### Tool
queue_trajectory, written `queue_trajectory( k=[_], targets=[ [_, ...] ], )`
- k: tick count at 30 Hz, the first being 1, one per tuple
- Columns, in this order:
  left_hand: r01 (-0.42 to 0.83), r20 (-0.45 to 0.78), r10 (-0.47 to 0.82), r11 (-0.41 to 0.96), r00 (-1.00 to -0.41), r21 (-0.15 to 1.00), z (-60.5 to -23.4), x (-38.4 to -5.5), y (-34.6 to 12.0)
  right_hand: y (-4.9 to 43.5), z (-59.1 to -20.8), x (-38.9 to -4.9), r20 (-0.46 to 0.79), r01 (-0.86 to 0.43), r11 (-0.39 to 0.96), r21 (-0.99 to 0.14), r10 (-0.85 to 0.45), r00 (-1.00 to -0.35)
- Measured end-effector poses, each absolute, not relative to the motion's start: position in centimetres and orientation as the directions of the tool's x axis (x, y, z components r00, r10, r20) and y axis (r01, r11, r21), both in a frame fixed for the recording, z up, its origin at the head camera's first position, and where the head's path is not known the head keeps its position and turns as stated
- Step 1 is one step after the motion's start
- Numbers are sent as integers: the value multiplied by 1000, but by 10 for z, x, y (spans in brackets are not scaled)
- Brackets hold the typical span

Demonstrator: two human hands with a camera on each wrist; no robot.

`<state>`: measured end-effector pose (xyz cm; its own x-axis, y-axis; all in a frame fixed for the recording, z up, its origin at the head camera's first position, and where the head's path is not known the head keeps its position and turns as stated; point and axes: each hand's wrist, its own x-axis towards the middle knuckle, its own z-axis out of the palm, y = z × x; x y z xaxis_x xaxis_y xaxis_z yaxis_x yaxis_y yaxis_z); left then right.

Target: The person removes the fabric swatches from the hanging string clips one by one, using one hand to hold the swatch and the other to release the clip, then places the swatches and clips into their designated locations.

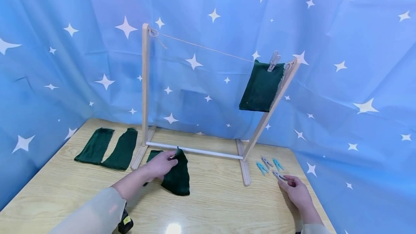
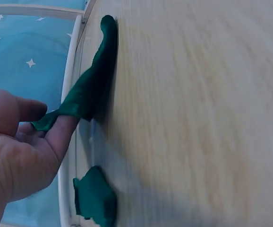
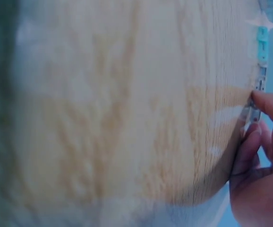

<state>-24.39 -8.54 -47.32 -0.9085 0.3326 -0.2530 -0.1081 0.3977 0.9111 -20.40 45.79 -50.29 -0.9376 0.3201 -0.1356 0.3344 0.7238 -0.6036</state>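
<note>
My left hand (image 1: 161, 164) pinches a dark green cloth (image 1: 178, 176) by its upper edge in front of the rack. In the left wrist view the cloth (image 2: 91, 85) slants away from thumb and fingers, its far end close to the table. My right hand (image 1: 296, 190) pinches a grey clothespin (image 1: 279, 176) at the table's right side. Just beyond it lie two blue clothespins (image 1: 262, 168) and another grey clothespin (image 1: 267, 162). A green cloth (image 1: 262, 86) hangs at the right end of the string (image 1: 204, 48), under a clear clothespin (image 1: 274, 61).
A wooden rack (image 1: 145, 86) with a white lower bar (image 1: 195, 150) stands at the back, its right post leaning outward. Two green cloths (image 1: 95, 146) lie flat to its left. A blue star-patterned curtain (image 1: 208, 6) surrounds the wooden table (image 1: 211, 205).
</note>
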Motion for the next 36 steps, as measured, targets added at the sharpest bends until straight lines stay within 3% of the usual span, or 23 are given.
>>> queue_trajectory(
  k=[5,13,21,30,33,36],
  targets=[
    [-44,-219,330,464,-918,885,-467,-246,-92,456,-501,-202,-149,337,713,-615,315,-937],
    [-136,-239,396,271,-886,953,-475,-247,-87,459,-503,-203,-151,340,708,-619,318,-936],
    [81,-125,334,542,-934,836,-471,-243,-79,463,-507,-205,-160,347,695,-629,321,-933],
    [157,-74,326,627,-943,763,-461,-238,-90,460,-504,-203,-152,335,706,-623,311,-938],
    [267,-16,381,678,-924,685,-462,-234,-92,459,-503,-202,-148,334,709,-621,311,-939],
    [398,11,497,681,-868,614,-464,-229,-90,458,-503,-202,-150,333,710,-621,309,-939]
  ],
)
